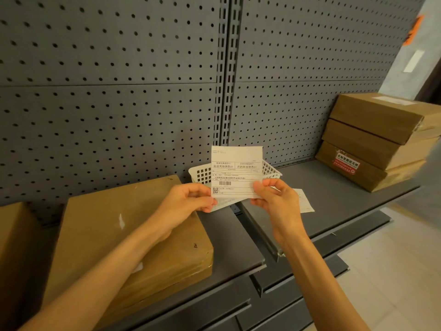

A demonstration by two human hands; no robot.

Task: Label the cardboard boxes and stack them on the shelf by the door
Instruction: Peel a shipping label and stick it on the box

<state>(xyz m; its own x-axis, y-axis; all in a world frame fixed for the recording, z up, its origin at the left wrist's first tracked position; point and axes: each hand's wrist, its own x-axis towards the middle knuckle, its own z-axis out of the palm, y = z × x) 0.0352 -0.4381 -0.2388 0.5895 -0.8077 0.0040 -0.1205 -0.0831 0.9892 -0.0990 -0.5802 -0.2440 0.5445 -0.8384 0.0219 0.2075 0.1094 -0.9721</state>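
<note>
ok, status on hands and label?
Left hand and right hand pinch shipping label upright over white basket. Flat box below, unlabelled. Nothing blocking.

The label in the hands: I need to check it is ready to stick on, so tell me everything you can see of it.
The label is a white, near-square paper sheet, held upright and flat, facing the camera, above the shelf and in front of a white plastic basket. It carries black print: boxed headings of Chinese characters, finer lines, a barcode and a QR code near the bottom left. The left hand pinches its lower left corner, the right hand its lower right corner. Whether its backing is peeled cannot be told.
</note>
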